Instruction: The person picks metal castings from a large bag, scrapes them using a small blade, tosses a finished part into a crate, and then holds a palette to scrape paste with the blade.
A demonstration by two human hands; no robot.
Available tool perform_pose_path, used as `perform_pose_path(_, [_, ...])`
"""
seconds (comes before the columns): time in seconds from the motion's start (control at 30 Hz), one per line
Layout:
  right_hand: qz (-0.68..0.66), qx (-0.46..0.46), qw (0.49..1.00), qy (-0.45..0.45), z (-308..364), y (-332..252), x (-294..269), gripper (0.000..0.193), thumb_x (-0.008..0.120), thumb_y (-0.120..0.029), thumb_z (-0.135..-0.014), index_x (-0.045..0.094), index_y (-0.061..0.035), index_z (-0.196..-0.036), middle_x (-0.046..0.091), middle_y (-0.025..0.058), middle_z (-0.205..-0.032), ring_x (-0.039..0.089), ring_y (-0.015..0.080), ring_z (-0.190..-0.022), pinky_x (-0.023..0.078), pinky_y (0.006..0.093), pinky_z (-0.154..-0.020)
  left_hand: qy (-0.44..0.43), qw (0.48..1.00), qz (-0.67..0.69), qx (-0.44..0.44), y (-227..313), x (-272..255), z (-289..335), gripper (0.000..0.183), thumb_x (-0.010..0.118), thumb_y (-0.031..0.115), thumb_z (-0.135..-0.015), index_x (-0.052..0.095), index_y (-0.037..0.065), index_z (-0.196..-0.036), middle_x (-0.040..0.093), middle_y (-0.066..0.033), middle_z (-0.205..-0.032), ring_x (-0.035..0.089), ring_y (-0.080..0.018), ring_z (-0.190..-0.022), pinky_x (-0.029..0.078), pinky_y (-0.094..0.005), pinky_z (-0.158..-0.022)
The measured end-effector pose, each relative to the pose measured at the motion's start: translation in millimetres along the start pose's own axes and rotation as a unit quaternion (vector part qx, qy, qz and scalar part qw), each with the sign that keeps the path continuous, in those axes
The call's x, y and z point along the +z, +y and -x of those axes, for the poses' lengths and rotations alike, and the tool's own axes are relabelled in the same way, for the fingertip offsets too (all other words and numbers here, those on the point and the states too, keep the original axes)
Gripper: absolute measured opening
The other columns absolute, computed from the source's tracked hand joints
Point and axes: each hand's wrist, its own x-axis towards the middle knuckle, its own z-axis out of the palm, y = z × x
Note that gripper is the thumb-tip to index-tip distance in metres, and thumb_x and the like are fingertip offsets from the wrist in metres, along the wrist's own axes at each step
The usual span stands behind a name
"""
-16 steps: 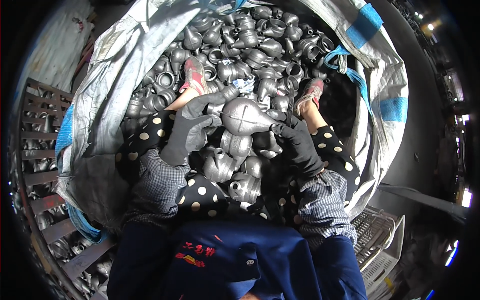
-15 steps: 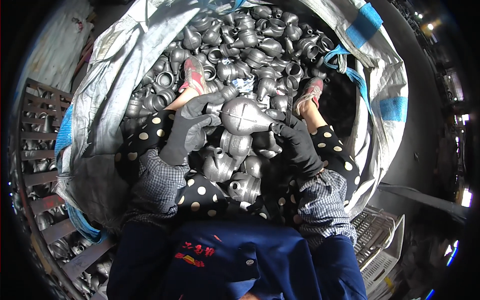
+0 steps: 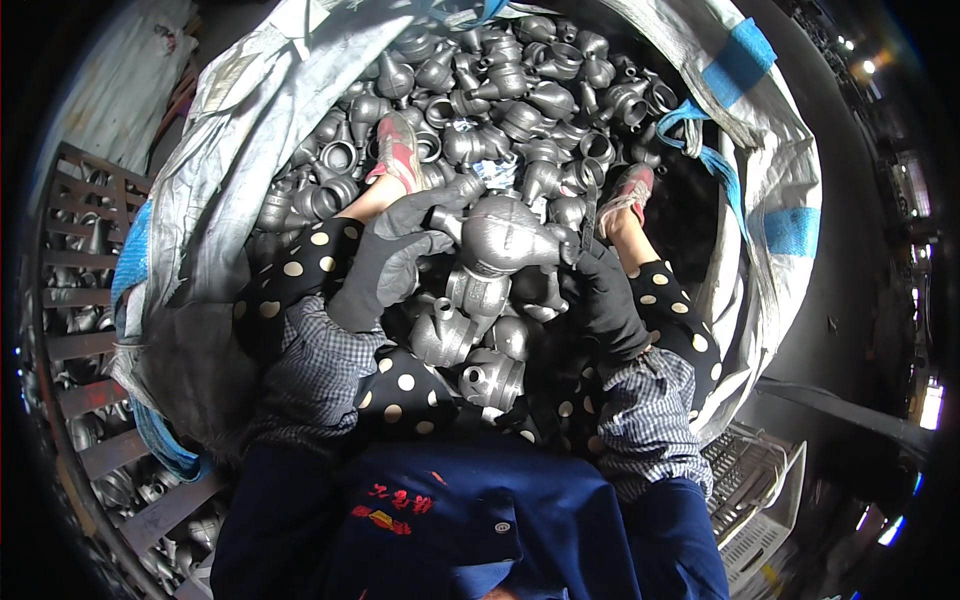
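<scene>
A grey, bulb-shaped metal casting [image 3: 505, 232] with a tapering neck hangs between my two gloved hands above the pile. My left hand [image 3: 392, 250], in a dark grey glove, is closed on the short stub at its left end. My right hand [image 3: 604, 290], in a dark glove, is at the narrow right end, its fingers bent and partly in shadow. From that hand a thin dark flat bar [image 3: 588, 205] stands up beside the neck; its lower part is hidden by the fingers. Directly below sit more castings, one [image 3: 443, 333] with its stub upward.
A large white woven bulk bag [image 3: 215, 150] with blue straps [image 3: 725, 175] surrounds me, filled with similar castings [image 3: 520, 110]. My feet rest among them. A rusty metal crate [image 3: 75, 300] of castings stands at left, a pale plastic crate [image 3: 770, 490] at lower right.
The casting has turned in my hands, so the raised seam line no longer faces up. Its neck and my right hand have shifted slightly. The whole view has moved a little.
</scene>
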Motion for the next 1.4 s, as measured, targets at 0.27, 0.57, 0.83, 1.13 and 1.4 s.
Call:
perform_pose_path(0.27, [0.077,0.051,0.996,0.018,9,2,12,0.026,0.044,-0.022,-0.095,0.058,-0.0037,-0.107,0.053,-0.0059,-0.071,0.043,0.0003,-0.055,0.036,0.0146,-0.049,-0.046,0.999,0.013,-0.008,7,6,1,0.044,0.053,-0.002,-0.086,0.047,-0.001,-0.130,0.058,-0.0110,-0.114,0.058,-0.0136,-0.092,0.049,-0.0257,-0.077])
perform_pose_path(0.57, [0.051,0.033,0.998,-0.031,3,8,7,0.024,0.050,-0.024,-0.094,0.056,-0.0029,-0.104,0.056,-0.0010,-0.067,0.041,0.0038,-0.047,0.032,0.0177,-0.042,0.007,1.000,0.018,0.009,13,6,1,0.041,0.054,0.007,-0.092,0.045,-0.002,-0.130,0.058,-0.0097,-0.111,0.058,-0.0159,-0.097,0.050,-0.0249,-0.078])
perform_pose_path(0.83, [0.196,0.006,0.981,0.005,4,17,1,0.038,0.054,-0.033,-0.093,0.062,-0.0018,-0.075,0.057,0.0006,-0.061,0.043,0.0068,-0.047,0.032,0.0218,-0.046,0.123,0.989,-0.080,-0.025,-10,-19,5,0.025,0.046,0.008,-0.096,0.054,-0.003,-0.116,0.060,-0.0059,-0.105,0.057,-0.0101,-0.097,0.048,-0.0195,-0.077])
perform_pose_path(1.13, [0.164,0.014,0.986,0.018,3,24,-7,0.044,0.051,-0.038,-0.094,0.064,-0.0002,-0.076,0.060,0.0027,-0.062,0.052,0.0084,-0.053,0.039,0.0217,-0.050,0.180,0.979,-0.006,-0.098,-9,-11,4,0.022,0.050,0.019,-0.096,0.059,0.003,-0.108,0.059,0.0025,-0.091,0.052,-0.0020,-0.077,0.041,-0.0135,-0.061])
perform_pose_path(1.4, [0.312,-0.058,0.946,-0.070,-5,39,-32,0.045,0.060,-0.013,-0.085,0.047,0.0010,-0.125,0.063,0.0045,-0.088,0.058,0.0097,-0.070,0.044,0.0190,-0.059,0.213,0.971,-0.029,-0.106,-11,-9,3,0.021,0.054,0.020,-0.095,0.060,0.004,-0.107,0.061,0.0014,-0.089,0.051,-0.0011,-0.070,0.040,-0.0114,-0.054])
